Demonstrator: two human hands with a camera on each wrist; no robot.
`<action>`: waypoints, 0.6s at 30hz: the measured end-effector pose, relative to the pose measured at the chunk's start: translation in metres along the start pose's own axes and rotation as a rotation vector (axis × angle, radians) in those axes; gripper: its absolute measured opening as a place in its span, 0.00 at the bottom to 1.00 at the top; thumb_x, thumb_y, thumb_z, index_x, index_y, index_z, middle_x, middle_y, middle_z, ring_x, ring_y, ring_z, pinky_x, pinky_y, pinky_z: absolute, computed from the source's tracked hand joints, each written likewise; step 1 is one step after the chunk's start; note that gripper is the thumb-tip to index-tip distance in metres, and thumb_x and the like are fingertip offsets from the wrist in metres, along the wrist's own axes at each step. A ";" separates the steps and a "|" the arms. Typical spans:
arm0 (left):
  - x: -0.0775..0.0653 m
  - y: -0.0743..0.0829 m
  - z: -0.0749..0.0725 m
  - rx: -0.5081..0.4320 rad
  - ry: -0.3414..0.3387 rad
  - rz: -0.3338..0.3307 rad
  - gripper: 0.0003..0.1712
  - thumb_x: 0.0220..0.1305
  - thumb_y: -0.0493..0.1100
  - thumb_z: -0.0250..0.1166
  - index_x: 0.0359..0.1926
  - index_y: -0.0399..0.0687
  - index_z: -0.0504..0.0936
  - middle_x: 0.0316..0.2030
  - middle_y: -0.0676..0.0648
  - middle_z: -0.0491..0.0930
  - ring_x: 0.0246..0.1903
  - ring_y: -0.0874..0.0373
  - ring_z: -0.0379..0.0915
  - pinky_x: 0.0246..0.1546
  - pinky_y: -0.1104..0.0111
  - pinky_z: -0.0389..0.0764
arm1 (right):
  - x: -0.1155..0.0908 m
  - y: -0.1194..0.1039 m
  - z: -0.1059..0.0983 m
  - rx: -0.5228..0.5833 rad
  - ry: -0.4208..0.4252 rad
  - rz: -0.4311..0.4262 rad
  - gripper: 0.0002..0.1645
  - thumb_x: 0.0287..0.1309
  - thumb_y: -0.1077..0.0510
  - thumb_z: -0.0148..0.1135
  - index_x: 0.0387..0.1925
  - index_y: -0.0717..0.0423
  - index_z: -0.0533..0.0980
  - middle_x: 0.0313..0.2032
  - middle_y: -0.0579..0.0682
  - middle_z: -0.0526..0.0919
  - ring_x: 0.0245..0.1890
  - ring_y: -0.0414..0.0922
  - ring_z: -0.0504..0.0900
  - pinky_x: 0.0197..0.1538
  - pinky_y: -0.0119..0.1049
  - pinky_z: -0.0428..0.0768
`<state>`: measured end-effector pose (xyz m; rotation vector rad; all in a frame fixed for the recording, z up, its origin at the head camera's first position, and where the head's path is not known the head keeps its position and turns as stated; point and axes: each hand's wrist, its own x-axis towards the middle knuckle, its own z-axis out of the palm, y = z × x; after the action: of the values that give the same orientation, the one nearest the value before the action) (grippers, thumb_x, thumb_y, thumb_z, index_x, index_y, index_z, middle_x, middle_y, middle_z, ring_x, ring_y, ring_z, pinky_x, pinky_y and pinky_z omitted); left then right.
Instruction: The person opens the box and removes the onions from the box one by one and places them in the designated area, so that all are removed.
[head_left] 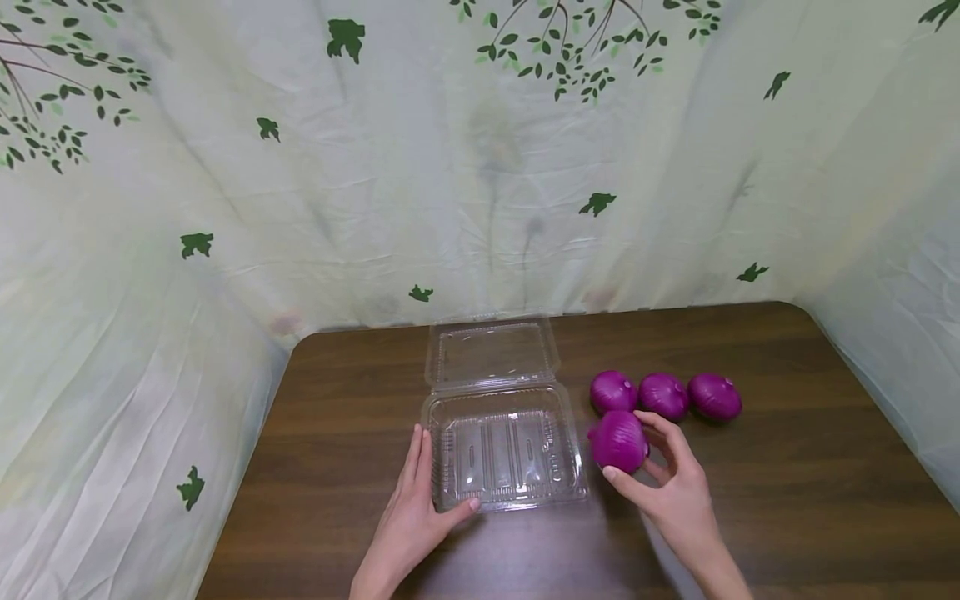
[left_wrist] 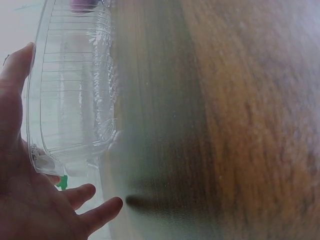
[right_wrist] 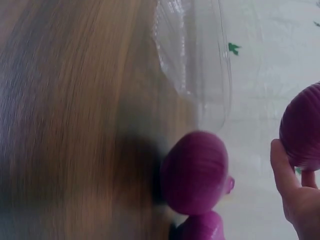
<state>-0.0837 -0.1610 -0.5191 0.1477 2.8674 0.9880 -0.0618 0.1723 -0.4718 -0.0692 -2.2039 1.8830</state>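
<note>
A clear plastic clamshell container (head_left: 501, 454) lies on the table with its lid (head_left: 491, 352) folded back, away from the person. At its near left corner rests the left hand (head_left: 416, 508), thumb on the front rim and straight fingers along the left side. To the right of the container the right hand (head_left: 675, 487) holds a purple onion (head_left: 618, 442) between thumb and fingers. In the right wrist view this held onion (right_wrist: 304, 127) is raised off the table. Behind it sit three more onions, a left one (head_left: 612, 392), a middle one (head_left: 663, 396) and a right one (head_left: 715, 397).
The brown wooden table (head_left: 337, 400) has rounded far corners. Behind it and at both sides hangs a pale curtain (head_left: 420, 183) printed with green leaves, close to the table's far edge.
</note>
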 end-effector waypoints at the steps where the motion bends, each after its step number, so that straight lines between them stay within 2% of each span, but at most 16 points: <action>1: 0.000 0.000 0.000 -0.001 -0.001 -0.001 0.71 0.48 0.72 0.70 0.79 0.53 0.35 0.77 0.59 0.27 0.74 0.45 0.41 0.62 0.40 0.62 | 0.001 0.000 -0.002 -0.006 0.006 0.002 0.47 0.44 0.68 0.78 0.66 0.52 0.67 0.58 0.46 0.70 0.56 0.44 0.73 0.51 0.27 0.78; 8: -0.001 0.000 -0.001 0.003 0.001 -0.003 0.72 0.48 0.74 0.69 0.79 0.53 0.36 0.77 0.57 0.28 0.74 0.44 0.41 0.62 0.39 0.62 | 0.007 0.007 -0.018 -0.074 -0.008 -0.028 0.49 0.47 0.65 0.77 0.70 0.44 0.66 0.58 0.46 0.66 0.56 0.44 0.70 0.52 0.24 0.76; 14: -0.001 0.000 -0.001 -0.001 0.003 -0.005 0.71 0.48 0.73 0.69 0.79 0.54 0.36 0.77 0.60 0.28 0.74 0.44 0.41 0.61 0.39 0.63 | 0.011 0.016 -0.032 -0.098 0.002 -0.027 0.47 0.48 0.65 0.77 0.69 0.50 0.67 0.58 0.46 0.65 0.56 0.41 0.72 0.50 0.23 0.76; 18: 0.000 0.000 -0.001 -0.006 0.005 0.000 0.71 0.48 0.72 0.70 0.79 0.54 0.36 0.77 0.58 0.29 0.74 0.44 0.42 0.61 0.39 0.62 | 0.011 0.022 -0.040 -0.118 0.022 0.019 0.47 0.47 0.64 0.77 0.69 0.51 0.66 0.57 0.45 0.66 0.55 0.38 0.72 0.49 0.23 0.76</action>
<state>-0.0837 -0.1614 -0.5182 0.1452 2.8682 0.9981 -0.0667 0.2170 -0.4859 -0.1314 -2.3057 1.7511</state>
